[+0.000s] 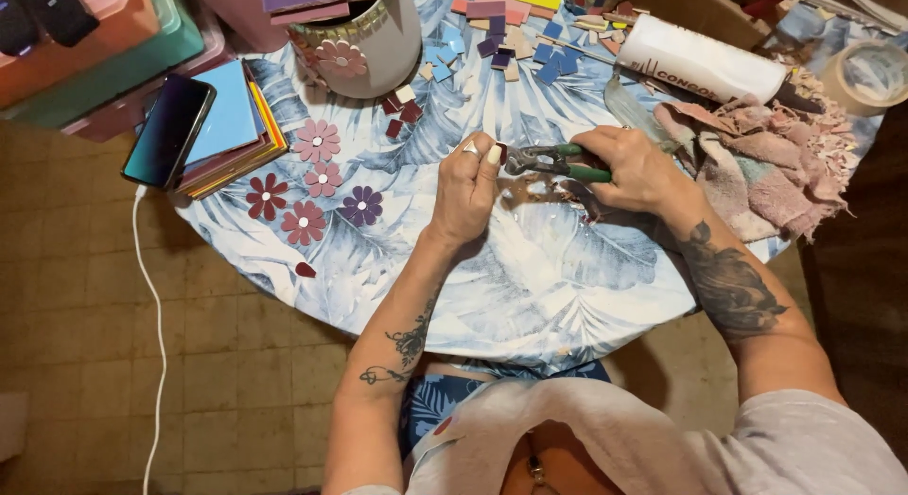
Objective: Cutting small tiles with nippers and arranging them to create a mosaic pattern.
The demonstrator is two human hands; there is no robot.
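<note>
Head view: round table under a blue-and-white leaf-print cloth, standing on a worn tiled floor. On it, largest to smallest: heap of pink rags; pale pot bearing a tile flower; white paper roll; stack of coloured sheets with a phone on top; scattered blue and pink tile pieces; six finished tile flowers. Right hand clenched on green-handled nippers. Left hand pinching a small dark red tile chip at the nipper tip. Risk, judged: fingertips sit close to the cutting edge, so a slip could nick them; a chip could fly off onto the floor.
</note>
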